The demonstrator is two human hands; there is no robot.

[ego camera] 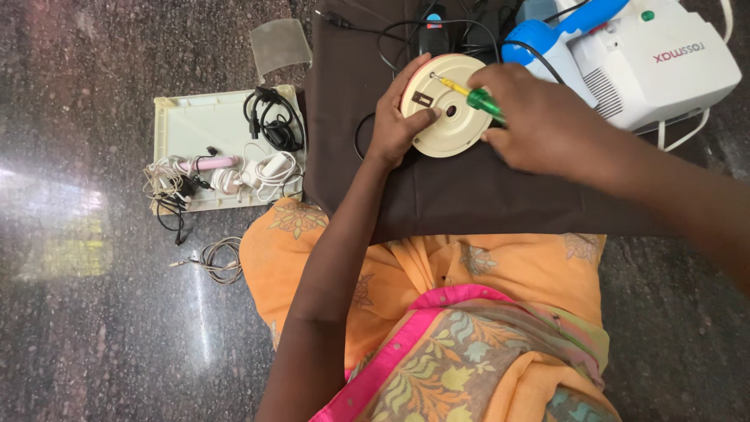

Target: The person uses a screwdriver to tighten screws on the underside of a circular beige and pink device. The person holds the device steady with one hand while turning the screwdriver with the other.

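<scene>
While hands grip disc, tray holds cables (tangled), chargers.

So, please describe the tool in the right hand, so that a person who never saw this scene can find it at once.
Start at the dark brown cloth spread on the floor, where the left hand steadies a round cream disc. The right hand holds the screwdriver over that disc. Its clear green handle and yellow shaft set it apart from the black cables and the white and blue machine nearby.
</scene>
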